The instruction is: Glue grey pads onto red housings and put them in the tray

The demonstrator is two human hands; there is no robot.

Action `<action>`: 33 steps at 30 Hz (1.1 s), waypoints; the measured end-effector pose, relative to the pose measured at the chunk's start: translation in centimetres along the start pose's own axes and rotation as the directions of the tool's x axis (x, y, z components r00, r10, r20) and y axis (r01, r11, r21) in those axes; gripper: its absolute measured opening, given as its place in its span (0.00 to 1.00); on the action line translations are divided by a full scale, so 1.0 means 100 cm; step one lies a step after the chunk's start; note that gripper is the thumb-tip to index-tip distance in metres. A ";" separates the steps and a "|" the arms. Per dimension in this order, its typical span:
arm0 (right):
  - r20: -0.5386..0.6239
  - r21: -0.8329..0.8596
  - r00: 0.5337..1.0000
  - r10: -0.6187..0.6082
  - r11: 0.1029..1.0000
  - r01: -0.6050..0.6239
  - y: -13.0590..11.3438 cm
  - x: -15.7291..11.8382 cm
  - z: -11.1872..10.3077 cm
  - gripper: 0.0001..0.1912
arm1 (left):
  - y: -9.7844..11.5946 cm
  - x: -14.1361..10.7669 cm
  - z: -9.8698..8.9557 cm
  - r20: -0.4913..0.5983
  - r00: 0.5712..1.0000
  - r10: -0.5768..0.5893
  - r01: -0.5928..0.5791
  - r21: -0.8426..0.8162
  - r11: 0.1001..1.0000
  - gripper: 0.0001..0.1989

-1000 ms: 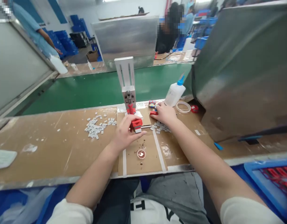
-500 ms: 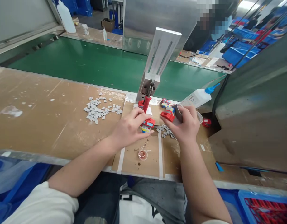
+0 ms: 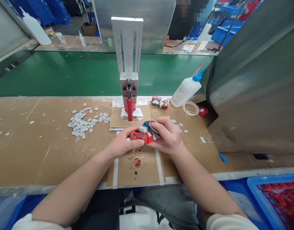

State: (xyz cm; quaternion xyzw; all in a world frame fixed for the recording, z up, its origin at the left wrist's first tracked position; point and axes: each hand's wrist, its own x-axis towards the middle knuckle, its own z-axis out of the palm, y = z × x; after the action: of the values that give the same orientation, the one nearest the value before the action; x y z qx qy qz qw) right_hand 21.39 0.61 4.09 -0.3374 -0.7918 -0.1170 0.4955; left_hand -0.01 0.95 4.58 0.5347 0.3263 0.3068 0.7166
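Both hands meet over the cardboard mat (image 3: 127, 177). My left hand (image 3: 119, 143) is closed on a small red toy car (image 3: 134, 136), its thumb along the near side. A second toy vehicle, red, blue and white (image 3: 147, 135), sits against the first, held by my right hand (image 3: 169, 134). A curled dark grey strip (image 3: 153, 125), its material unclear, is also in the right hand's fingers. Just below lies a small clear cup (image 3: 137, 162) of reddish liquid. Behind the hands stands a metal clamp stand (image 3: 129, 76) with a red handle (image 3: 130, 110).
Small grey tiles (image 3: 81, 123) lie piled on the left. At the back right are more toy cars (image 3: 160, 102), a white bottle with blue nozzle (image 3: 186, 91) and a tape roll (image 3: 191, 109). A green conveyor belt (image 3: 72, 73) runs behind. A blue crate (image 3: 254, 183) stands lower right.
My hands have come together from apart, bringing the two toy vehicles side by side. The left hand has moved away from the red clamp handle. The view has turned to the right.
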 end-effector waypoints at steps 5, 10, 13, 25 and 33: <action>0.055 0.151 0.997 0.046 0.987 -0.054 -0.001 0.004 -0.002 0.25 | 0.000 0.001 0.002 0.090 0.996 0.001 0.016 -0.193 0.981 0.29; -0.085 0.240 0.990 0.110 0.967 -0.087 0.001 0.008 -0.012 0.11 | 0.002 -0.002 -0.001 0.167 0.985 0.036 0.006 -0.243 0.970 0.32; -0.120 0.214 0.990 0.075 0.976 -0.048 -0.002 0.009 -0.016 0.10 | 0.004 -0.004 -0.001 0.137 0.990 0.035 -0.002 -0.237 0.972 0.31; -0.025 0.203 0.988 -0.154 0.967 0.156 0.000 0.010 -0.016 0.07 | 0.002 -0.003 -0.006 -0.030 0.999 0.045 -0.045 0.009 0.999 0.28; 0.002 0.252 0.999 -0.046 0.967 0.044 -0.001 0.011 -0.014 0.06 | -0.003 -0.003 -0.008 -0.103 0.992 0.065 -0.060 0.056 0.997 0.30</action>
State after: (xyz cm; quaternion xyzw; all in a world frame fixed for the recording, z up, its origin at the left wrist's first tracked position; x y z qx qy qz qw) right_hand 21.95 0.26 5.74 -0.2540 -0.8097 -0.0255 0.5284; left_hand -0.78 1.07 4.15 0.5466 0.3547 0.3481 0.6740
